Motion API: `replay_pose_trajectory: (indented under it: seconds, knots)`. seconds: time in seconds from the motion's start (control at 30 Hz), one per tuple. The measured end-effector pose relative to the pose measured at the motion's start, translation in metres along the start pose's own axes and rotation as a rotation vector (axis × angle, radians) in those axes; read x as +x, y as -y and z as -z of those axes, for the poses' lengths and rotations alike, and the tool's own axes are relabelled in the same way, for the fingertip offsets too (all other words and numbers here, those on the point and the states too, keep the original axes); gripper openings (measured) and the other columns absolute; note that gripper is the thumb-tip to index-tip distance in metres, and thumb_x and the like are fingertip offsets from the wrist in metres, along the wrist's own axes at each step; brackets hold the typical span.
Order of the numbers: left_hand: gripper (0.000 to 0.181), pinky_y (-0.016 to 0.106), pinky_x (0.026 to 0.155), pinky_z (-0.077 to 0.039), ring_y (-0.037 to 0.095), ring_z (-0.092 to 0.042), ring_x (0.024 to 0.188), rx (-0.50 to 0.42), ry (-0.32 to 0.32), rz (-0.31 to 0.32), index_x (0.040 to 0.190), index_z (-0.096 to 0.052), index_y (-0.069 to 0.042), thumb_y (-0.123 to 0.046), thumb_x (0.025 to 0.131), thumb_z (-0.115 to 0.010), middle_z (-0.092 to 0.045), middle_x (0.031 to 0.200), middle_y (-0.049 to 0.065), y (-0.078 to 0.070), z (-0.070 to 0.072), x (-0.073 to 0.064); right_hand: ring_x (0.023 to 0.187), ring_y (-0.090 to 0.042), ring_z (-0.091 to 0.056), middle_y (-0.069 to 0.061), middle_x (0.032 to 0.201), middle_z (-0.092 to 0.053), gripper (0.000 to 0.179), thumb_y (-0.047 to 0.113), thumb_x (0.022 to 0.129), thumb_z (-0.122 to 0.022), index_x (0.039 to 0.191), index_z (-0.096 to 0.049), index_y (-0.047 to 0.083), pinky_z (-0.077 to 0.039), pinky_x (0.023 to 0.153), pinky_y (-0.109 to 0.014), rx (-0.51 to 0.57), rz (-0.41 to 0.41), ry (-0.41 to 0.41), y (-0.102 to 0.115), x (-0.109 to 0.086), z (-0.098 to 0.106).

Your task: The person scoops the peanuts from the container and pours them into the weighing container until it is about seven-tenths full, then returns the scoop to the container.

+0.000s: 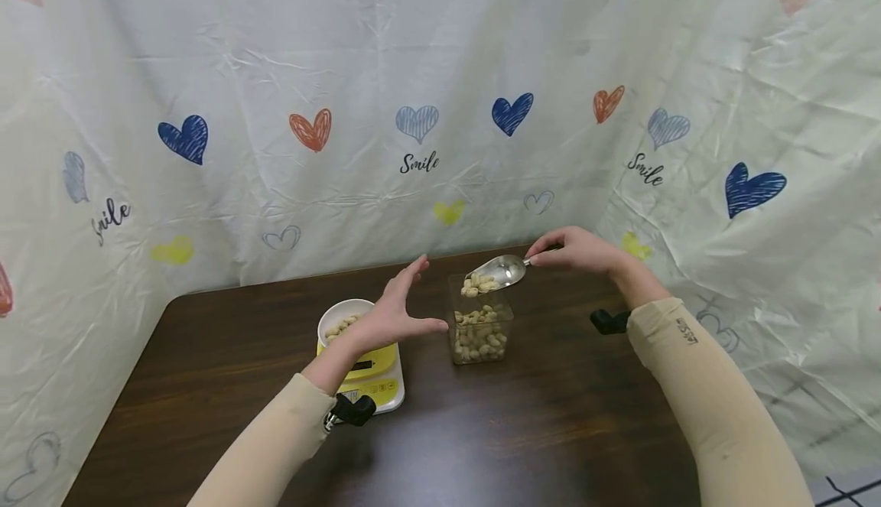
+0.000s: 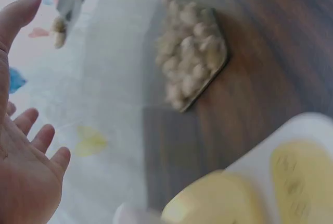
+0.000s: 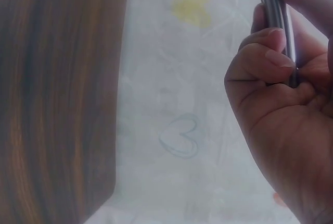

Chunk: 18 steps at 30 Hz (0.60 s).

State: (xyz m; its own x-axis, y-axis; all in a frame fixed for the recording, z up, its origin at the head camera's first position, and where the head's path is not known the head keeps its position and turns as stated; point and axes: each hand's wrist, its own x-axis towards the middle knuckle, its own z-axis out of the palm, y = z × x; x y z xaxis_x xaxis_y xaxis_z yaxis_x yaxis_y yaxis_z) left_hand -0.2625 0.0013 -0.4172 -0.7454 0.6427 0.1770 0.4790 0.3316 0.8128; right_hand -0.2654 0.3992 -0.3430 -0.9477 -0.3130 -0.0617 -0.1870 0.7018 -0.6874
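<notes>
My right hand [image 1: 577,250] grips the handle of a metal scoop [image 1: 508,268], fingers curled round it in the right wrist view. Peanuts in their shells [image 1: 479,285] lie in the scoop, which is held over the clear plastic container [image 1: 482,339]. More peanuts [image 2: 190,52] fill the lower part of that container. To its left my left hand [image 1: 394,312] hovers with fingers spread and thumb toward the container, holding nothing. Below and behind this hand, a white bowl [image 1: 332,316] with peanuts in it sits on a yellow and white kitchen scale [image 1: 387,385], partly hidden by the hand and wrist.
The dark wooden table [image 1: 227,385] extends to both sides and the front. A white curtain [image 1: 358,56] printed with hearts and "Smile" hangs behind the table and along its sides. Black wrist mounts [image 1: 354,409] are strapped over both sleeves.
</notes>
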Motion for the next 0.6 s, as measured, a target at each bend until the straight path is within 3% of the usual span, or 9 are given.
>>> replay_pose_trajectory:
  seconds: [0.13, 0.27, 0.43, 0.6]
  knots:
    - [0.112, 0.056, 0.115, -0.028, 0.017, -0.023, 0.149, 0.018, -0.032, -0.005, 0.164, -0.013, -0.039, -0.051, 0.079, -0.087, -0.027, 0.163, -0.011, -0.004, 0.028, -0.014, 0.112, -0.023, -0.062, -0.003, 0.121, -0.070, 0.030, 0.041, 0.097, -0.071, 0.115, -0.078, 0.018, -0.049, 0.091, -0.044, -0.017, 0.006, -0.011, 0.009, 0.006, -0.002]
    - [0.110, 0.058, 0.114, -0.027, 0.018, -0.021, 0.150, 0.045, -0.056, 0.046, 0.162, -0.016, -0.042, -0.050, 0.079, -0.087, -0.028, 0.162, -0.013, -0.004, 0.057, -0.031, 0.114, -0.024, -0.062, -0.005, 0.123, -0.070, 0.032, 0.038, 0.098, -0.071, 0.119, -0.076, 0.014, -0.048, 0.094, -0.044, -0.008, 0.013, -0.017, 0.027, 0.012, -0.009]
    - [0.108, 0.061, 0.113, -0.028, 0.023, -0.020, 0.151, 0.101, -0.076, 0.102, 0.163, -0.015, -0.038, -0.049, 0.082, -0.085, -0.025, 0.164, -0.007, 0.010, 0.089, -0.058, 0.115, -0.025, -0.061, -0.006, 0.125, -0.069, 0.034, 0.039, 0.097, -0.072, 0.119, -0.076, 0.014, -0.048, 0.095, -0.046, 0.042, 0.010, -0.019, 0.044, 0.027, -0.023]
    - [0.114, 0.065, 0.111, -0.028, 0.031, -0.018, 0.151, 0.190, -0.098, 0.147, 0.165, -0.014, -0.027, -0.050, 0.080, -0.086, -0.024, 0.165, 0.005, 0.034, 0.106, -0.082, 0.117, -0.025, -0.060, -0.005, 0.127, -0.067, 0.037, 0.045, 0.094, -0.074, 0.119, -0.076, 0.017, -0.048, 0.097, -0.047, 0.102, 0.005, -0.003, 0.057, 0.043, -0.040]
